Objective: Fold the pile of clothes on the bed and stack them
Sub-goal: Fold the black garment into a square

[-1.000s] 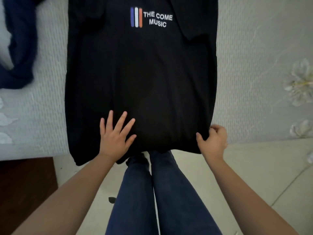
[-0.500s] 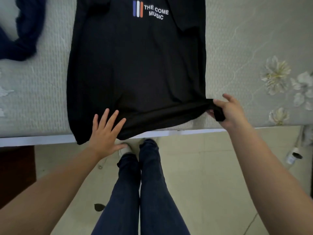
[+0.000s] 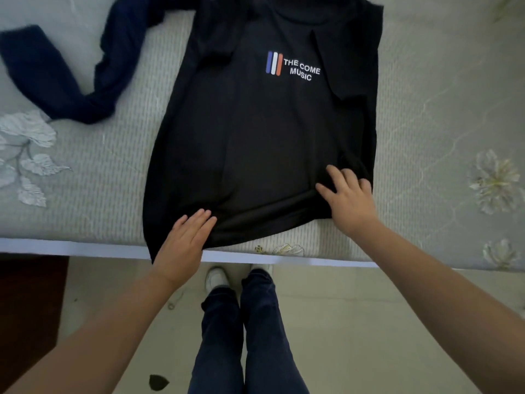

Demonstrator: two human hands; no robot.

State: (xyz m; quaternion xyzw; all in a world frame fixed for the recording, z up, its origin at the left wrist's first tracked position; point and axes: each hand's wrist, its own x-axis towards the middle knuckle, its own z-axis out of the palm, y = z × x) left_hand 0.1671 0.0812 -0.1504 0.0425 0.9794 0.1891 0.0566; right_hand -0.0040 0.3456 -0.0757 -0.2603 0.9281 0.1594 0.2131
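A black T-shirt (image 3: 255, 132) with a white "THE COME MUSIC" print lies flat on the bed (image 3: 85, 177), both sleeves folded in over the body. Its hem reaches the bed's near edge and its lower left corner hangs slightly over. My left hand (image 3: 184, 240) rests flat, fingers together, on the hem near the lower left corner. My right hand (image 3: 348, 194) lies palm down with fingers spread on the lower right part of the shirt, where the cloth is bunched in wrinkles. Neither hand pinches the cloth.
A dark navy garment (image 3: 71, 78) lies crumpled on the bed at the upper left. The pale bedspread has flower embroidery (image 3: 494, 180) at right. My legs and a white shoe (image 3: 216, 278) stand on the tiled floor below. Dark wooden furniture (image 3: 28, 308) is at lower left.
The shirt's hem was drawn up from over the bed's edge onto the mattress. My right hand let go of the lower right corner and now lies flat on the shirt. My left hand's fingers closed together.
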